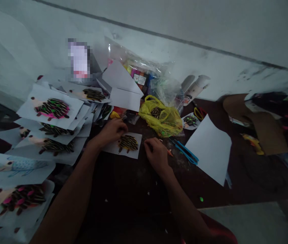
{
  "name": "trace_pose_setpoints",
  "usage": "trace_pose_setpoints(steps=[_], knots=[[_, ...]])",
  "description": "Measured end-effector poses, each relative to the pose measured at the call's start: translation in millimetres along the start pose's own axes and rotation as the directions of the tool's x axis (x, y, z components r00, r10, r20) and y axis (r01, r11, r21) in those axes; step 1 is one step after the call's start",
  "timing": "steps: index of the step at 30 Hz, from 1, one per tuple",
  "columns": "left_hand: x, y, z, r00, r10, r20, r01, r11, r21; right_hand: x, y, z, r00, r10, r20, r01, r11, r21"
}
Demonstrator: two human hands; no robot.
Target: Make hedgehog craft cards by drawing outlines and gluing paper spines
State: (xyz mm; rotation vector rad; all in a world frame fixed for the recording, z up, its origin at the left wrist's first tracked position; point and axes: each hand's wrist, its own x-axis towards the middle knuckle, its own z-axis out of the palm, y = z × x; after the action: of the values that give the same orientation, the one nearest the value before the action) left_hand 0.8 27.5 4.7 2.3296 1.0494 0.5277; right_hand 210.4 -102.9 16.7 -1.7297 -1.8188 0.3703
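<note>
A white sheet with a hedgehog collage of dark striped sunflower seeds lies on the dark table, between my two hands. My left hand rests curled at the sheet's top left corner, close to a small yellow object. My right hand sits at the sheet's right edge, its fingertips bent toward the seeds. A thin orange-tipped stick shows beside that hand. I cannot tell whether either hand grips anything small.
Stacks of similar seed-decorated sheets cover the left side. Behind my hands are a yellow plastic bag, a clear bag of craft supplies, blue-handled scissors, a blank white sheet, and a white wall.
</note>
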Motion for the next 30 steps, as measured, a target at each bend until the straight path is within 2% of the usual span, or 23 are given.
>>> trace_pose_setpoints(steps=[12,21,30], knots=[[0.9,-1.6,0.4,1.000,-0.017,0.015,0.016,0.999,0.030,-3.8,-4.3,2.4,0.998,-0.027,0.052,0.026,0.999,0.026],[0.9,-3.3,0.6,0.999,-0.016,0.030,0.015,0.999,0.036,-2.5,-2.2,4.2,1.000,-0.020,0.016,0.019,0.999,0.044],[-1.2,-3.0,2.9,1.000,-0.009,-0.005,0.009,1.000,0.016,1.2,4.5,5.2,1.000,-0.003,-0.015,0.002,0.999,-0.051]])
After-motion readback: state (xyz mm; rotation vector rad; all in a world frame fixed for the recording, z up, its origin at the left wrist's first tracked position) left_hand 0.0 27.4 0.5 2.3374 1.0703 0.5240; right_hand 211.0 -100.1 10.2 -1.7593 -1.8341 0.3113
